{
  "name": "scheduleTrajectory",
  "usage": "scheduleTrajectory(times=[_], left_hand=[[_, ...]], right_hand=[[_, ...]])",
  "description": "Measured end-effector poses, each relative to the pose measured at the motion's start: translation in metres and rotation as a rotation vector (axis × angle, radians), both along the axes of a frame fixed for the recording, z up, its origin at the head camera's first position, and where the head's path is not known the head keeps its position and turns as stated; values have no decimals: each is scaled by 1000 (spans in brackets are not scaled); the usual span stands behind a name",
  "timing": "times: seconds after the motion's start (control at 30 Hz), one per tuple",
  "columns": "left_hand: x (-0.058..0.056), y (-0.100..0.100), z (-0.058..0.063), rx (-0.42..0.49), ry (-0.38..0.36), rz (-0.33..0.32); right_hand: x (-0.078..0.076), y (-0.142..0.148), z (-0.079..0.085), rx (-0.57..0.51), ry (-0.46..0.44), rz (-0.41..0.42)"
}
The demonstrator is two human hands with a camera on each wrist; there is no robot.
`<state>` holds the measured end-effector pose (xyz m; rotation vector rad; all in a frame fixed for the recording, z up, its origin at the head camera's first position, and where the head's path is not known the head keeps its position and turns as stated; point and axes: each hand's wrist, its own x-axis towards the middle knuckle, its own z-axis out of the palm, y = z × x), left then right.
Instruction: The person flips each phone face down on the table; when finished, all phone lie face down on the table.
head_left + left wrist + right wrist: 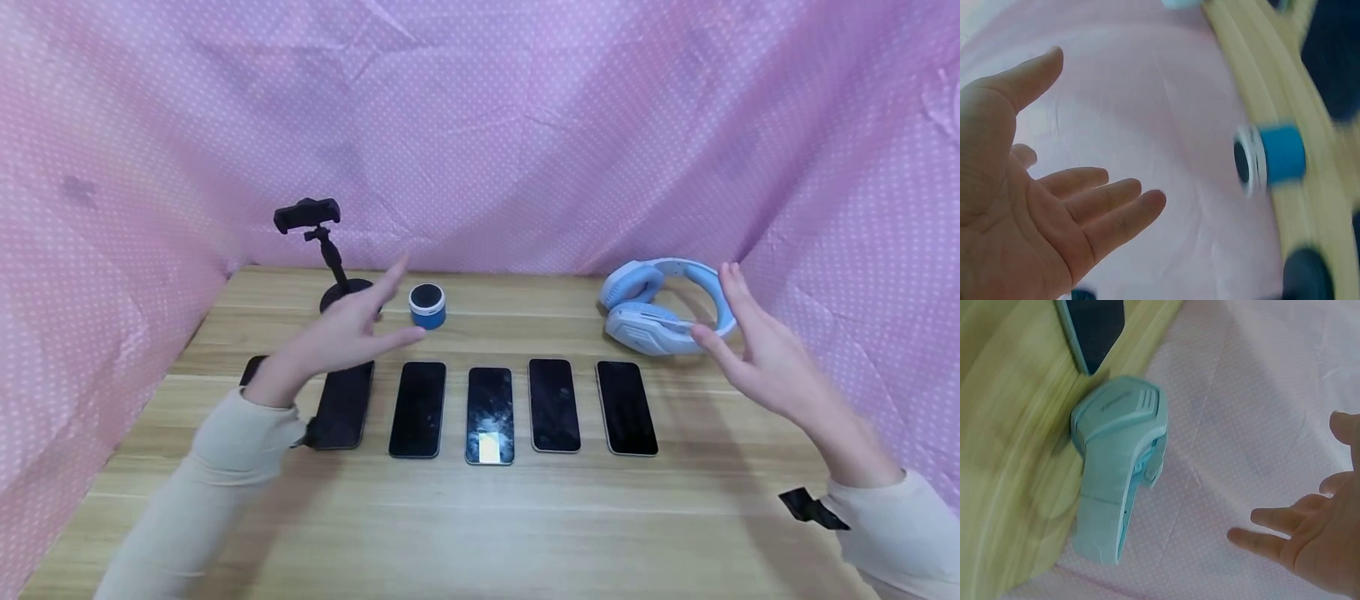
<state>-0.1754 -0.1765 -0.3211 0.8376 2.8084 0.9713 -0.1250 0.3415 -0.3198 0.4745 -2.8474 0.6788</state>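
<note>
My left hand [337, 335] is held above the table's left side, fingers extended and nothing in its grasp. Near its fingertips stands a small blue cylindrical speaker [427, 308] with a dark top and a white ring; the left wrist view shows a gap between hand and speaker [1282, 154]. At the right, my right hand [776, 358] hovers with thumb and fingers spread beside light blue over-ear headphones [652, 329]. In the right wrist view the headphones [1119, 422] lie apart from that hand [1316, 540].
Several dark smartphones [417, 410] lie in a row across the wooden table [480, 533]. My left forearm partly covers the leftmost ones. Behind my left hand stands a black phone stand [330, 250] on a round base. Pink dotted cloth [480, 150] encloses the back and sides.
</note>
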Motion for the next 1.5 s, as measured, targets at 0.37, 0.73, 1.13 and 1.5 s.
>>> scheduleTrajectory(times=[0.37,0.73,1.13,1.5], left_hand=[[7,104,-51,393,-390,-216],[17,194,-93,555,-691,-106],[23,249,-120,517,-713,-27],[27,259,-129,454,-693,45]], right_hand=[[11,-7,-46,-313,-38,87],[2,-8,-85,-394,-370,65],[-6,-6,-111,-499,-681,15],[-16,-10,-119,-568,-756,-24]])
